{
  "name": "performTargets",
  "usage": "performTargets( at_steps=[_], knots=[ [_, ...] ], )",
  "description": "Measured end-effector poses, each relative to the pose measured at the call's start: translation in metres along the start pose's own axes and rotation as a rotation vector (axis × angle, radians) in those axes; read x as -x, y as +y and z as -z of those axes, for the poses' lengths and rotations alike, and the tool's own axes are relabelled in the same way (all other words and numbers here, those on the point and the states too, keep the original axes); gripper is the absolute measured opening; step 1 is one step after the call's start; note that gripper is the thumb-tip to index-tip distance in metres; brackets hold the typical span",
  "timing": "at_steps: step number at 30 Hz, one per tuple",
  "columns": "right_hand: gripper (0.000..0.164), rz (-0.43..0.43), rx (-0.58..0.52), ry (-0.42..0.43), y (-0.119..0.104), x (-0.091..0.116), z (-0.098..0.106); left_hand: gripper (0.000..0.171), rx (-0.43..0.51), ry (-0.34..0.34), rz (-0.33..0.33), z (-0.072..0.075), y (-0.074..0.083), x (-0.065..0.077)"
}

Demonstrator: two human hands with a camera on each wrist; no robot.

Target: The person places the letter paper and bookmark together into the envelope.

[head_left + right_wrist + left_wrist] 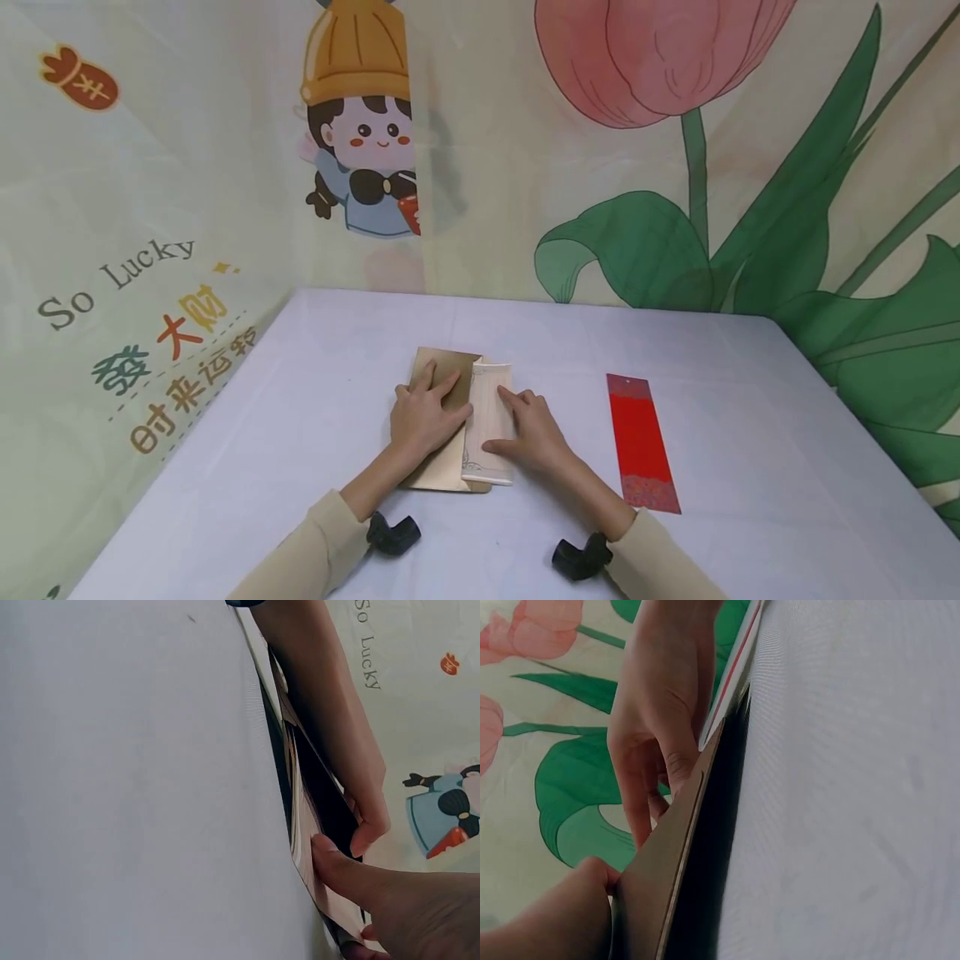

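A gold-brown envelope or folder (pixel 442 475) lies flat on the white table. Over its right side is a folded cream sheet of paper (pixel 487 417) with faint vertical lines and ornamented corners. My left hand (pixel 423 421) rests on the gold piece with fingers spread, its thumb reaching the sheet's left edge. The index fingertip and thumb of my right hand (pixel 532 433) press on the sheet's upper face, near its right edge. The left wrist view shows the brown edge (pixel 660 877) low and side-on. From the right wrist, several paper layers (pixel 300 825) appear, standing slightly apart.
To the right, a long red strip (pixel 641 442) with patterned ends and a small hole at the top lies on the white-covered table (pixel 337 333). Behind hangs a printed cloth (pixel 480 167) with a tulip and a cartoon figure. Black wrist mounts (pixel 393 533) sit at the cuffs.
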State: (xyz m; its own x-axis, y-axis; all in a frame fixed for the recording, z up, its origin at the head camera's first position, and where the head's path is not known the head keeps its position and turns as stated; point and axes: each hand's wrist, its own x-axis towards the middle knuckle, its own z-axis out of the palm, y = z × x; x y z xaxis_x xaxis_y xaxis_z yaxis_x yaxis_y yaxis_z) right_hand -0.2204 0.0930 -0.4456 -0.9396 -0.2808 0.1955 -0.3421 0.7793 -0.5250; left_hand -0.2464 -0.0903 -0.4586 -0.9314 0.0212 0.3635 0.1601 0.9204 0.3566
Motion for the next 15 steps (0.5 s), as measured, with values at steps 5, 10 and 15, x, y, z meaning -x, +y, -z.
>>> performTargets(
  at_steps=[5, 10, 15],
  knots=[
    [0.093, 0.081, 0.05, -0.046, -0.002, -0.007, -0.007, 0.058, -0.024, 0.002, 0.012, 0.0, -0.001, 0.001],
    [0.089, 0.064, -0.125, -0.227, 0.002, -0.013, 0.004, 0.059, -0.026, -0.005, -0.008, -0.001, 0.0, 0.001],
    [0.09, 0.094, -0.166, -0.289, 0.005, -0.015, 0.008, 0.06, -0.042, -0.003, -0.02, -0.002, 0.002, 0.0]
  ],
)
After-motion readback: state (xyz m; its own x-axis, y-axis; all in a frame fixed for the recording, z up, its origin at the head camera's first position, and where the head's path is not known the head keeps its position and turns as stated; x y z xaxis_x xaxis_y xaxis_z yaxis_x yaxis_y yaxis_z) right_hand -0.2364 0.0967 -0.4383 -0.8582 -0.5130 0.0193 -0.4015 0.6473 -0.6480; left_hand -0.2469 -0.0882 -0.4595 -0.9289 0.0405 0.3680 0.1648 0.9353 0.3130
